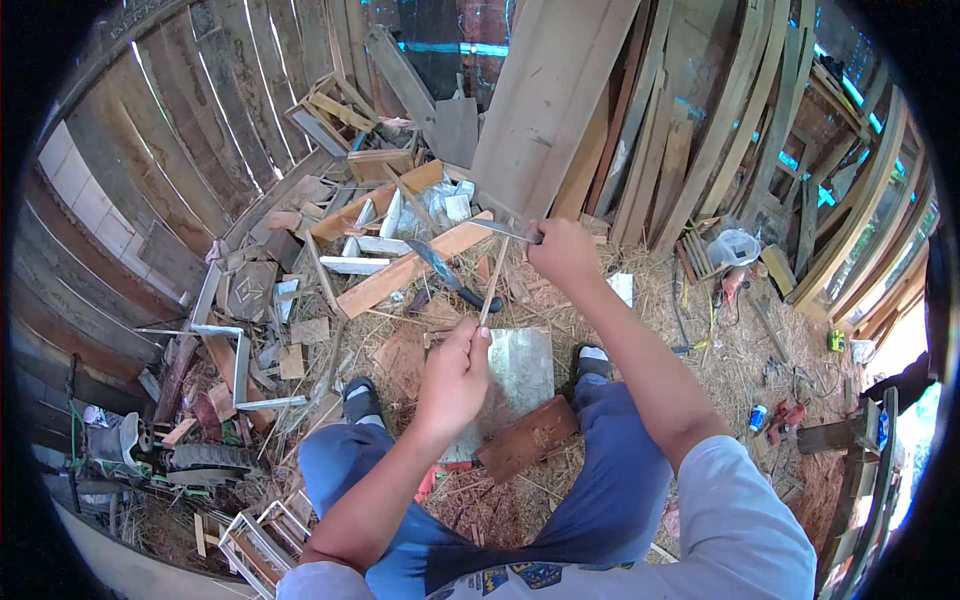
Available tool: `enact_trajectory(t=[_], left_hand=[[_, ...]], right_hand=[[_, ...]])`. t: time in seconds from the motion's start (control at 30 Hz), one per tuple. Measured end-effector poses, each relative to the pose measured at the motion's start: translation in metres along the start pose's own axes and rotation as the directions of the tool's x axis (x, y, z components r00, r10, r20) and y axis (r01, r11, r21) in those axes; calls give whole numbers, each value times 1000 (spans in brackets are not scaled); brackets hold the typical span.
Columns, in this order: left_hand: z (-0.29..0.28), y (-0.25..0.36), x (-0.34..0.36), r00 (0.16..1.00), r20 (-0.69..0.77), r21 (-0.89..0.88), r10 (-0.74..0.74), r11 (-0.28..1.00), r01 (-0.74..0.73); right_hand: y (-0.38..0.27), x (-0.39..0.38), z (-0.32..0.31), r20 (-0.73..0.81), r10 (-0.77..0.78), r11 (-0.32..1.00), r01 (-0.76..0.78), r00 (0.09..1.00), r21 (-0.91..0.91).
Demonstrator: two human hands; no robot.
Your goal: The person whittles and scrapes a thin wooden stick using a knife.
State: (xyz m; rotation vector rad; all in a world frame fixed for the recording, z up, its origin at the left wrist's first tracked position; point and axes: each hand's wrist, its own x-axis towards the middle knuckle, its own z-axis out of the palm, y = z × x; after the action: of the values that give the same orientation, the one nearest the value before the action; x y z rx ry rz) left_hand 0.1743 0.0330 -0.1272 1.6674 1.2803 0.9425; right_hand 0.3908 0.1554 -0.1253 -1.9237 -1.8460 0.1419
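My left hand [455, 375] is closed round the lower end of a thin wooden stick [495, 275], which points up and away from me. In my right hand [563, 255] is a knife [503, 230], its blade pointing left across the stick's upper part. Blade and stick overlap in the picture; whether they touch I cannot tell. Just beyond my left hand lies a machete [440, 268] with a dark handle, resting partly over a light brown plank [400, 278]. Below my hands, between my feet, are a pale flat board [522, 362] and a reddish-brown wood block [530, 440].
Scrap wood and white-painted pieces [355, 265] are heaped at the far left. Tall boards [550, 100] lean on the back wall. A wheel [215, 457] stands at left, a red power tool [786, 420] at right. Straw and shavings cover the floor [690, 400].
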Motion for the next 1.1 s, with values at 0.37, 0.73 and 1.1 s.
enact_trajectory(t=[0.37,0.73,1.1], left_hand=[[-11,-10,0,999,48,-80,5,997,-1],[-9,-22,2,996,32,-92,83,993,-79],[-12,-37,16,989,106,-264,-101,956,126]], right_hand=[[2,0,-3,110,62,998,-59,992,-25],[33,12,16,81,286,958,-284,955,-40],[-6,-18,36,117,62,992,-74,991,103]])
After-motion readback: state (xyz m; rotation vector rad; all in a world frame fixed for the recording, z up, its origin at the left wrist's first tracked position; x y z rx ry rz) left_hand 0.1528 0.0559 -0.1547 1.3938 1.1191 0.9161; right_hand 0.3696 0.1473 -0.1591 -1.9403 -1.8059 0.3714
